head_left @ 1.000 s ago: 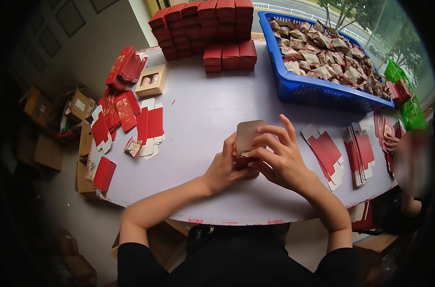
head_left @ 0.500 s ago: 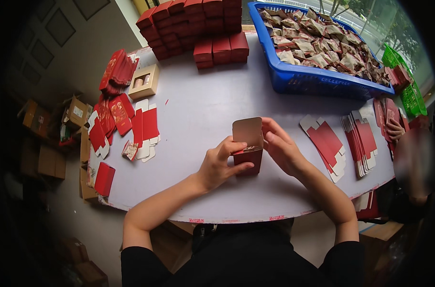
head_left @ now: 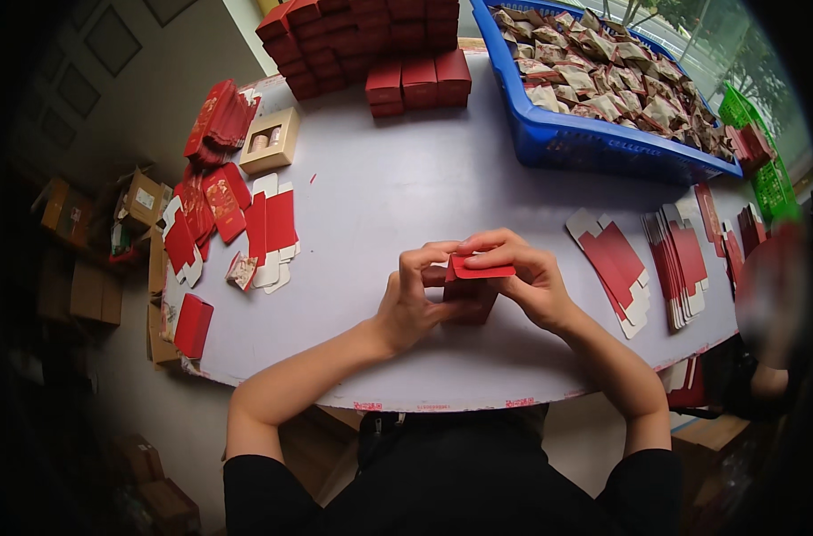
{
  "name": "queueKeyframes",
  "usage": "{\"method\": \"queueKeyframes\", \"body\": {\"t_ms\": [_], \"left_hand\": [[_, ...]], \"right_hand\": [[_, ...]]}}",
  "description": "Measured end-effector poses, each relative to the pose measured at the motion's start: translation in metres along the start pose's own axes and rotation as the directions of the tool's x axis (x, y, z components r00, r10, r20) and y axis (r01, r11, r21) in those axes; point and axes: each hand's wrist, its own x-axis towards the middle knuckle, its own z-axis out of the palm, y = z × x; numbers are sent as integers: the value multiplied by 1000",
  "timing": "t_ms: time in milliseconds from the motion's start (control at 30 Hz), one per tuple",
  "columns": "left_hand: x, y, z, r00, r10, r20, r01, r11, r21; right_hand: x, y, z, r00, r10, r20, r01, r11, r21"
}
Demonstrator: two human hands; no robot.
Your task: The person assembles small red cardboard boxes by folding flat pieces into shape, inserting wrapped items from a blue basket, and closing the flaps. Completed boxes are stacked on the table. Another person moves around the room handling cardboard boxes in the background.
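Observation:
A small red carton point(head_left: 468, 302) stands upright on the white table in front of me, its top flap folded over most of the way and tilted. My left hand point(head_left: 414, 299) is wrapped round its left side, with the thumb across the front and fingers at the upper edge. The fingers of my right hand point(head_left: 524, 272) lie on top of the red flap, with the thumb at the carton's right side. What is inside the carton is hidden.
A blue basket point(head_left: 594, 147) of wrapped packets stands at the back right. Stacked red boxes point(head_left: 417, 82) stand at the back. Flat carton blanks lie right point(head_left: 610, 268) and left point(head_left: 272, 228), near a window box point(head_left: 270, 143) and a lone packet point(head_left: 240, 271). A blurred person sits at the right.
The carton's raised flap has come down toward me over the opening. My right hand has moved from behind the flap onto its top. The other person's hand at the right has left the blanks.

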Motion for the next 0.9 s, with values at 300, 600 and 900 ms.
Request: {"method": "queueKeyframes", "body": {"t_ms": [300,600,900], "left_hand": [[1,6,-4,980,-185,80,183,983,30],[-6,1,2,996,-1,95,-1,1000,30],[-5,-2,-4,983,-179,36,181,980,-85]], "right_hand": [[1,-6,12,980,112,-166,-116,993,-10],[-3,-8,17,986,13,-167,-29,995,-90],[2,-7,4,986,-144,81,166,858,-486]]}}
